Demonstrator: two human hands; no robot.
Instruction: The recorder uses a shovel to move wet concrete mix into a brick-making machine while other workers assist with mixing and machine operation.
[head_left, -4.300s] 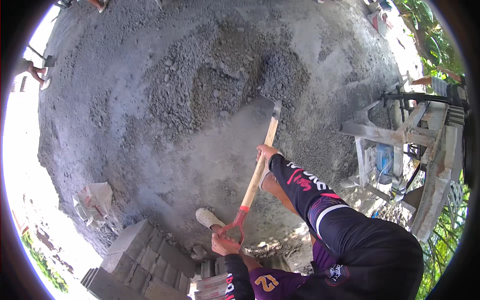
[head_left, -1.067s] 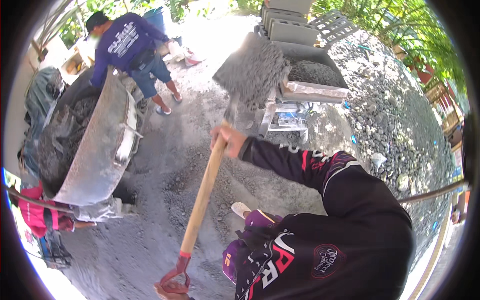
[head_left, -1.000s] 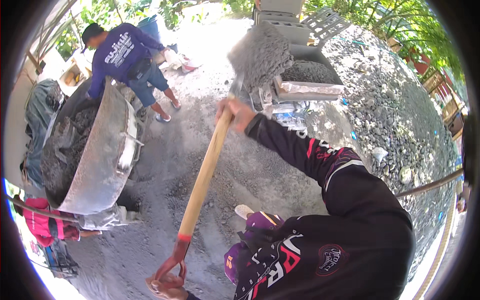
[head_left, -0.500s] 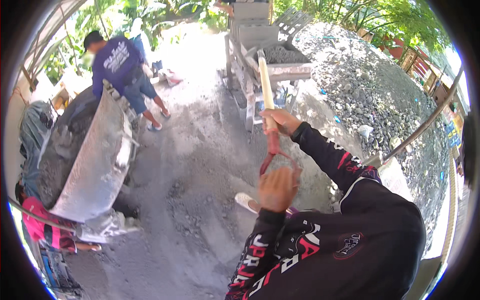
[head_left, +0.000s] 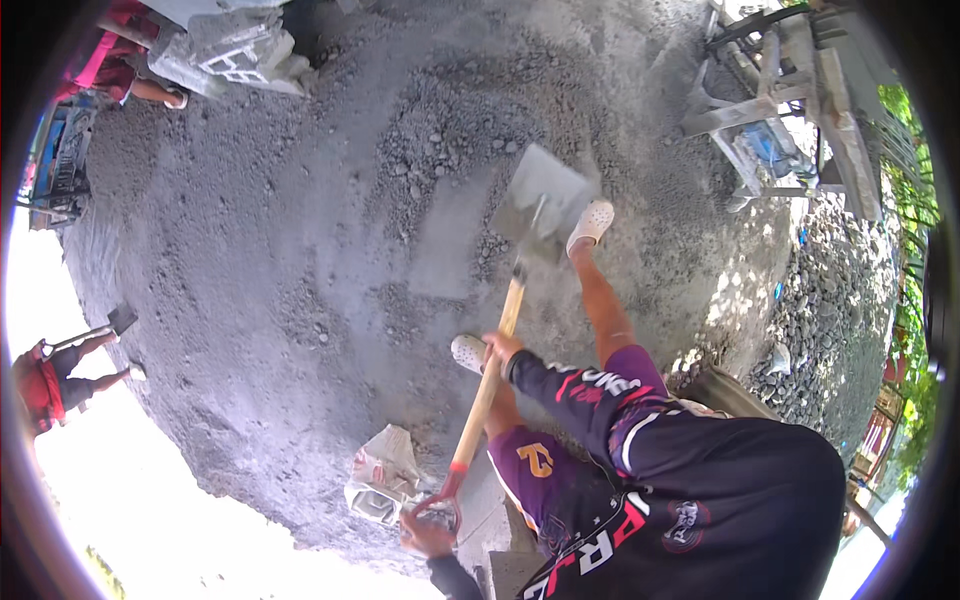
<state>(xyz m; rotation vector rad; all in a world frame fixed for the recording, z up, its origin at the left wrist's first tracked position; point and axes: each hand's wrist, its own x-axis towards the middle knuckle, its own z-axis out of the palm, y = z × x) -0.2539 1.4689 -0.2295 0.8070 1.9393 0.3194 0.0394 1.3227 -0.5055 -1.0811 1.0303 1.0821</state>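
A shovel (head_left: pixel 482 412) with a wooden shaft and a red D-shaped handle slants across the middle of the view. My left hand (head_left: pixel 425 535) is closed at the red handle grip near the lower edge. My right hand (head_left: pixel 500 350) wraps round the wooden shaft, roughly midway along it. The flat metal blade (head_left: pixel 545 195) is over the grey ground, close to my right foot in a white clog (head_left: pixel 590 227). Its face looks bare, with no visible load. Loose gravel mix (head_left: pixel 430 150) lies just beyond the blade.
A crumpled sack (head_left: pixel 385 470) lies near the handle. Top right stands a wooden stand (head_left: pixel 770 110), with a gravel heap (head_left: pixel 830 310) below it. At far left a person in red (head_left: pixel 45 385) is beside another shovel (head_left: pixel 122 318). A person in pink (head_left: pixel 105 60) is upper left.
The view has swung down and round to the ground. The shovel's blade has come from the tray of grey mix on the stand to the ground near my feet. Both hands still hold it.
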